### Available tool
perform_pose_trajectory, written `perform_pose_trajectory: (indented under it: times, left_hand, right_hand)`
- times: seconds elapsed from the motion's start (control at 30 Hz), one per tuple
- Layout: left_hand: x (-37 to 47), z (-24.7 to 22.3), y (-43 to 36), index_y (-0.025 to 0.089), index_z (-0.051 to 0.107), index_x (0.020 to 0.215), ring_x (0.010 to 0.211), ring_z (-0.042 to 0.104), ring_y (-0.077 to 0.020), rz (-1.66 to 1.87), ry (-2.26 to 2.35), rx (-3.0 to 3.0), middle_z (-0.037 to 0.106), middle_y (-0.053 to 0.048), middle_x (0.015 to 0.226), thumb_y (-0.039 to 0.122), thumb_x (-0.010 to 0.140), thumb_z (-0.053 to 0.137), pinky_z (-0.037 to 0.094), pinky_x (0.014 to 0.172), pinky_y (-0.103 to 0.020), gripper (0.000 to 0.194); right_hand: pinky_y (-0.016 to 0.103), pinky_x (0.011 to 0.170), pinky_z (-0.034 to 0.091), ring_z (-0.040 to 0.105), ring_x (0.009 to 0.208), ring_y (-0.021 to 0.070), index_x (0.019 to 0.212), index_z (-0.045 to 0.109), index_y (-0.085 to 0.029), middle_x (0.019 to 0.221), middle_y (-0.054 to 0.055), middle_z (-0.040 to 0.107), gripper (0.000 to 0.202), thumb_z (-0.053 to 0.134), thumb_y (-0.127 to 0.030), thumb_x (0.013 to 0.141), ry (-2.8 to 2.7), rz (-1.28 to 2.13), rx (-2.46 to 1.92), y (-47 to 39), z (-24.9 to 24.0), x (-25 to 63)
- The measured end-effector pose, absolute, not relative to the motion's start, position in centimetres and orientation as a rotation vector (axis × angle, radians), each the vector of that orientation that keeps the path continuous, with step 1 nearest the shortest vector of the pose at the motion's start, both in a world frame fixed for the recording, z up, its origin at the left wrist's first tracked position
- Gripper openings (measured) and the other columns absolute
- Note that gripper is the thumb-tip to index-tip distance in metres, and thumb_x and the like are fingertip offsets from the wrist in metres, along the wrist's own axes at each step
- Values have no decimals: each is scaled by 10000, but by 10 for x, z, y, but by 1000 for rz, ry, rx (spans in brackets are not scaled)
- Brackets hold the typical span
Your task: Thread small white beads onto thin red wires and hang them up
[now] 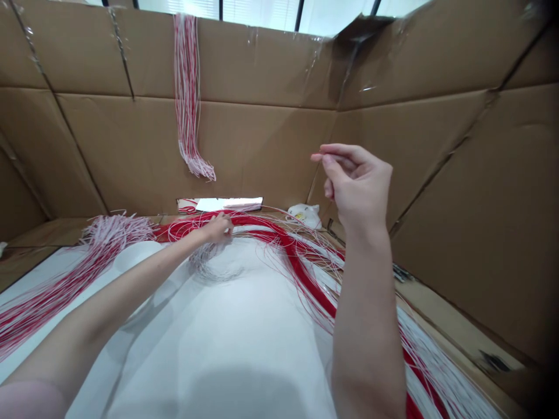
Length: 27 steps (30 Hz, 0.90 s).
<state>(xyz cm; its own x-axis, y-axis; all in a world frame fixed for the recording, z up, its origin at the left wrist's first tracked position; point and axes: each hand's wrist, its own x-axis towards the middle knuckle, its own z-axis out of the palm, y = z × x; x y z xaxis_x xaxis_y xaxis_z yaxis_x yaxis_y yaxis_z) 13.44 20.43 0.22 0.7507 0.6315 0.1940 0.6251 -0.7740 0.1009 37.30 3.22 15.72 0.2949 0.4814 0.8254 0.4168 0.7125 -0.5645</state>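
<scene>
My right hand [360, 180] is raised in front of the cardboard wall, thumb and fingertips pinched. A tiny red sliver, which looks like a thin red wire [319, 152], shows at the fingertips. At the far side of the white surface, my left hand [219, 227] rests against a thick bundle of red wires [301, 270], its fingers curled. What lies between those fingers is too small to make out. Just below it, a loose coil of fine grey wires [209, 265] spreads over the white surface [248, 326].
Cardboard walls [262, 139] enclose the work surface. A red-and-white wire bunch [187, 93] hangs at the back. Another bunch [109, 238] lies left, near a white round dish [137, 255]. A crumpled white plastic bag [304, 216] and white paper [227, 203] lie behind. White wires [441, 355] run along the right.
</scene>
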Motion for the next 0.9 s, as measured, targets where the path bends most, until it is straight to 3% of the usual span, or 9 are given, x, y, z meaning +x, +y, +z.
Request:
perform_pose_trajectory:
  times: [0.17, 0.33, 0.5, 0.73, 0.83, 0.9]
  left_hand:
    - [116, 29, 208, 122, 633, 864, 779, 618, -153, 334, 963, 2788, 659, -30, 849, 326, 903, 593, 508, 766, -336, 212]
    - [101, 40, 210, 135, 650, 839, 801, 621, -154, 442, 937, 2680, 688, -51, 874, 254, 837, 573, 474, 742, -277, 142]
    - [106, 43, 202, 155, 628, 792, 662, 583, -150, 512, 936, 2575, 665, -32, 738, 238, 775, 567, 417, 610, -248, 105]
    - [116, 64, 186, 201, 554, 1109, 464, 459, -101, 643, 997, 2305, 549, 21, 613, 353, 907, 481, 357, 470, -228, 263]
    - [121, 79, 175, 182, 578, 1117, 432, 406, -94, 656, 993, 2235, 483, 26, 570, 355, 923, 456, 319, 447, -236, 287]
    - [125, 92, 164, 184, 603, 1119, 464, 430, -91, 654, 954, 2221, 526, 8, 626, 383, 902, 507, 330, 465, -239, 309]
  right_hand:
    - [214, 308, 251, 341, 346, 42, 879, 711, -231, 863, 26, 745, 114, 643, -177, 806, -1258, 113, -879, 35, 157, 382]
    - [248, 352, 200, 335, 372, 70, 880, 703, -261, 885, 37, 739, 93, 654, -232, 807, -1252, 84, -867, 28, 161, 385]
    - [294, 375, 135, 242, 373, 93, 876, 681, -321, 947, 9, 726, 100, 644, -251, 815, -1251, 159, -772, 8, 167, 377]
    - [300, 374, 105, 229, 376, 74, 921, 675, -335, 1020, -10, 715, 154, 611, -214, 851, -1282, 252, -686, -8, 173, 371]
    - [267, 338, 108, 245, 342, 34, 956, 670, -267, 1006, 17, 728, 157, 600, -182, 843, -1329, 302, -639, -8, 173, 362]
    - [247, 324, 124, 254, 337, 21, 972, 670, -242, 1004, 31, 733, 147, 597, -194, 853, -1404, 336, -659, -7, 172, 353]
